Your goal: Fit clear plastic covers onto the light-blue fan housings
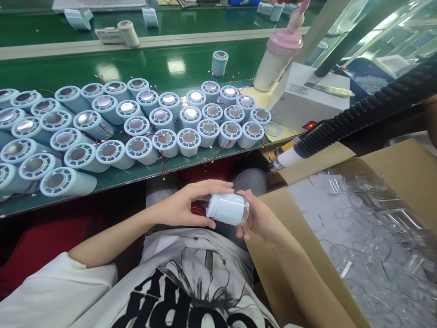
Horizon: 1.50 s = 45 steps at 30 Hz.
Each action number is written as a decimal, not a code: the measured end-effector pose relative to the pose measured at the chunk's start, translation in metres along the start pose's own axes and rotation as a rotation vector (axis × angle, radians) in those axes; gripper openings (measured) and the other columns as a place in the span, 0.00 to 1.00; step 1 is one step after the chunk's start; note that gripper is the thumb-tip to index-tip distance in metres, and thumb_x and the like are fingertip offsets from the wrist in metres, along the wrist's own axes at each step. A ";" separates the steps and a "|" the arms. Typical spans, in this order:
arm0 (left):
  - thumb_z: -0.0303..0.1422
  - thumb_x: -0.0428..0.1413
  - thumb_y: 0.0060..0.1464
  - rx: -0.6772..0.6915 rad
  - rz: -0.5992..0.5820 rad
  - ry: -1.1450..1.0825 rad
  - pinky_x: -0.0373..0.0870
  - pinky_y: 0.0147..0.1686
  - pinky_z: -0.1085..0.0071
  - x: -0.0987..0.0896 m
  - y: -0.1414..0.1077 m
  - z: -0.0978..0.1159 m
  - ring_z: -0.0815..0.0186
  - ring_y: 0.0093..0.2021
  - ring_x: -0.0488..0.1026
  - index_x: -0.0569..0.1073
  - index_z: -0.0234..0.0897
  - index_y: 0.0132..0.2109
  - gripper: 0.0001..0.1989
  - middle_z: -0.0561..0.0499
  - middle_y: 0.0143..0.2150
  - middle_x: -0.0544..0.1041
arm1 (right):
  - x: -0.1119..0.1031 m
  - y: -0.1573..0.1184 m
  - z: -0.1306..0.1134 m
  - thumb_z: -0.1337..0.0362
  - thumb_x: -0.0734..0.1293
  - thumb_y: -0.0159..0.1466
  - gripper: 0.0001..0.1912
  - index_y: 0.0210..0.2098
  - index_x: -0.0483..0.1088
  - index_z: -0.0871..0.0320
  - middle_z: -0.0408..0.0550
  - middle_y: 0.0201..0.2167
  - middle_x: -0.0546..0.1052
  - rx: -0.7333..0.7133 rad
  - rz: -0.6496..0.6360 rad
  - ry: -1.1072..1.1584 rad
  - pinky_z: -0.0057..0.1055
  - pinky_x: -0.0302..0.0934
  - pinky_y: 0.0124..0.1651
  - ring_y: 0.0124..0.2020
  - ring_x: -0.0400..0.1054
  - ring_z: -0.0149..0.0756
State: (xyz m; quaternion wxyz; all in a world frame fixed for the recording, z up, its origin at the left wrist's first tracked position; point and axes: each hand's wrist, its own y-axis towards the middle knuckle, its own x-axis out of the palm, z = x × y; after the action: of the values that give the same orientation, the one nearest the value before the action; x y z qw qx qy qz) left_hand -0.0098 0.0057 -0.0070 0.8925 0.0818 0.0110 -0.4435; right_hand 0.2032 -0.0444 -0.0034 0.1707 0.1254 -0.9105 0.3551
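Observation:
Above my lap, a light-blue cylindrical housing (227, 208) lies on its side between my two hands. My left hand (191, 205) has its thumb and fingers around the left end of it. A clear plastic cover shows over the right end, gripped by the curled fingers of my right hand (256, 216). Red wire is visible by the left palm. Many like housings (189, 140), with silver discs on top and thin red leads, stand in rows on the green bench (170, 73) in front of me.
To my right is an open cardboard box (273, 214) full of clear plastic covers (375, 237). A black corrugated hose (362, 109) slants over it. A grey box-shaped device (310, 98) and a pink-lidded cup (276, 57) stand at the bench's right end.

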 end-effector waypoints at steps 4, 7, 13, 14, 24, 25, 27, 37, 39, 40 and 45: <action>0.26 0.65 0.47 0.037 0.004 -0.011 0.67 0.58 0.58 0.000 0.000 -0.001 0.52 0.65 0.61 0.66 0.48 0.61 0.35 0.42 0.66 0.62 | 0.003 -0.001 -0.003 0.43 0.52 0.67 0.29 0.35 0.70 0.61 0.49 0.19 0.77 0.128 -0.013 0.057 0.17 0.53 0.10 0.10 0.64 0.26; 0.26 0.66 0.46 0.054 0.012 0.059 0.65 0.59 0.58 0.000 0.000 -0.001 0.52 0.64 0.62 0.66 0.49 0.61 0.36 0.42 0.64 0.64 | 0.004 -0.001 -0.004 0.43 0.47 0.68 0.35 0.29 0.72 0.62 0.49 0.17 0.76 0.183 -0.051 0.095 0.16 0.51 0.09 0.09 0.61 0.24; 0.29 0.64 0.48 -0.093 0.062 -0.038 0.75 0.47 0.66 0.005 -0.002 0.004 0.54 0.58 0.68 0.67 0.45 0.60 0.32 0.41 0.60 0.66 | 0.002 -0.001 0.000 0.37 0.44 0.66 0.39 0.21 0.67 0.60 0.46 0.13 0.70 0.170 -0.139 0.004 0.16 0.46 0.08 0.08 0.57 0.22; 0.29 0.64 0.48 -0.134 0.077 -0.068 0.75 0.47 0.66 0.006 -0.002 0.006 0.55 0.56 0.70 0.67 0.45 0.60 0.32 0.42 0.60 0.67 | 0.001 -0.001 0.002 0.36 0.47 0.64 0.37 0.22 0.67 0.59 0.45 0.13 0.70 0.118 -0.120 -0.035 0.18 0.48 0.08 0.09 0.59 0.24; 0.31 0.64 0.49 -0.326 0.067 -0.264 0.74 0.47 0.66 0.003 0.008 0.004 0.61 0.48 0.75 0.63 0.46 0.63 0.34 0.46 0.54 0.73 | -0.019 -0.007 0.030 0.72 0.69 0.60 0.28 0.56 0.59 0.49 0.54 0.64 0.62 -0.942 0.140 -0.714 0.46 0.60 0.61 0.65 0.56 0.43; 0.30 0.65 0.49 -0.315 0.064 -0.265 0.73 0.49 0.66 0.003 0.014 0.000 0.61 0.49 0.75 0.63 0.45 0.63 0.35 0.46 0.55 0.73 | -0.022 -0.004 0.034 0.71 0.69 0.60 0.27 0.55 0.60 0.49 0.54 0.63 0.64 -0.941 0.170 -0.678 0.46 0.61 0.60 0.65 0.57 0.43; 0.30 0.66 0.45 -0.291 0.080 -0.288 0.70 0.54 0.63 0.004 0.033 -0.011 0.59 0.52 0.74 0.65 0.43 0.62 0.37 0.45 0.56 0.73 | -0.028 0.006 0.042 0.68 0.72 0.58 0.26 0.53 0.61 0.50 0.56 0.61 0.66 -0.950 0.287 -0.540 0.46 0.63 0.58 0.63 0.61 0.44; 0.33 0.70 0.39 -0.294 0.090 -0.366 0.67 0.55 0.56 0.011 0.131 -0.057 0.54 0.53 0.74 0.73 0.32 0.53 0.32 0.39 0.53 0.76 | -0.065 0.056 0.051 0.55 0.75 0.52 0.29 0.46 0.56 0.51 0.63 0.63 0.61 -0.989 0.601 -0.093 0.52 0.60 0.60 0.64 0.59 0.48; 0.34 0.69 0.40 -0.302 0.094 -0.348 0.68 0.54 0.57 0.007 0.129 -0.054 0.54 0.53 0.74 0.72 0.32 0.53 0.31 0.38 0.53 0.76 | -0.067 0.058 0.049 0.56 0.75 0.51 0.30 0.46 0.58 0.51 0.62 0.63 0.61 -1.001 0.554 -0.093 0.51 0.60 0.60 0.64 0.58 0.48; 0.34 0.69 0.40 -0.307 0.097 -0.340 0.68 0.54 0.58 0.004 0.126 -0.052 0.54 0.53 0.73 0.72 0.33 0.53 0.31 0.38 0.54 0.75 | -0.068 0.059 0.048 0.56 0.76 0.51 0.30 0.46 0.58 0.51 0.62 0.63 0.62 -1.010 0.524 -0.094 0.51 0.60 0.60 0.64 0.59 0.48; 0.31 0.69 0.40 -0.323 0.091 -0.311 0.69 0.54 0.60 -0.005 0.107 -0.042 0.55 0.55 0.73 0.71 0.34 0.51 0.29 0.37 0.56 0.74 | -0.065 0.052 0.041 0.57 0.79 0.46 0.33 0.47 0.62 0.51 0.57 0.61 0.66 -0.924 0.368 -0.071 0.48 0.63 0.58 0.60 0.63 0.47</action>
State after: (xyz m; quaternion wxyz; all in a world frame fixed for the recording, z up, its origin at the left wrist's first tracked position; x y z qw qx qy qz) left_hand 0.0742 0.0800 -0.0330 0.9041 -0.1312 -0.0598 -0.4023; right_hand 0.2355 -0.0279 -0.0892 0.1121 -0.1139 -0.9850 -0.0657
